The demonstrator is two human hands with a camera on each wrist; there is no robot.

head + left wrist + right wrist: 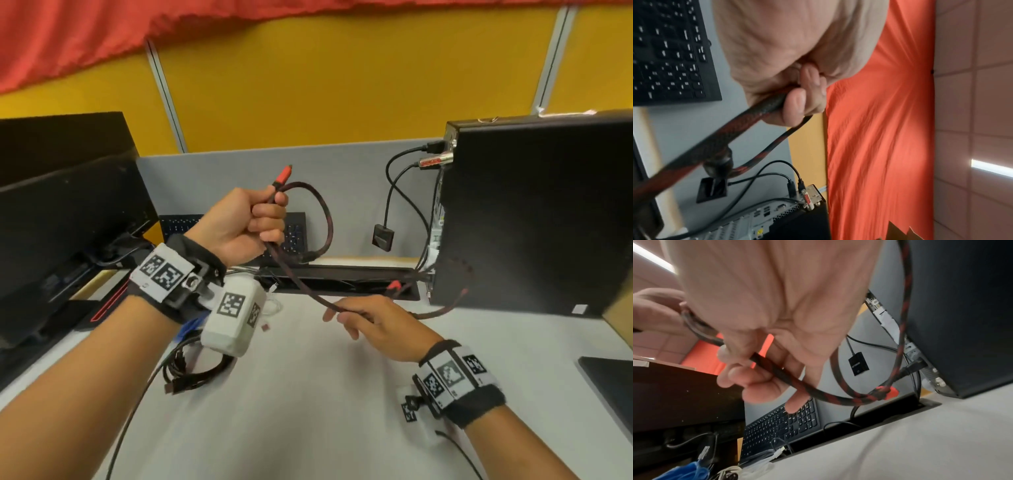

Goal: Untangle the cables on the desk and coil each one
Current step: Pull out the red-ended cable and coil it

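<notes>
A red-and-black braided cable (294, 274) hangs between my two hands above the white desk (308, 418). My left hand (246, 222) is raised and grips it in a fist just below its red plug (282, 174), which points up. One loop (325, 219) bulges to the right of that fist. The left wrist view shows fingers (795, 104) curled round the cable (748, 116). Lower right, my right hand (359, 317) holds the cable with curled fingers (756, 378). From there the cable (818, 392) trails to a second red plug (893, 391) near the tower.
A coiled black cable (191, 366) lies on the desk under my left wrist, with white (274, 305) and blue (186, 332) cables beside it. A monitor (68, 222) stands left, a PC tower (534, 212) right, a keyboard (296, 236) leans behind the cable slot (342, 282).
</notes>
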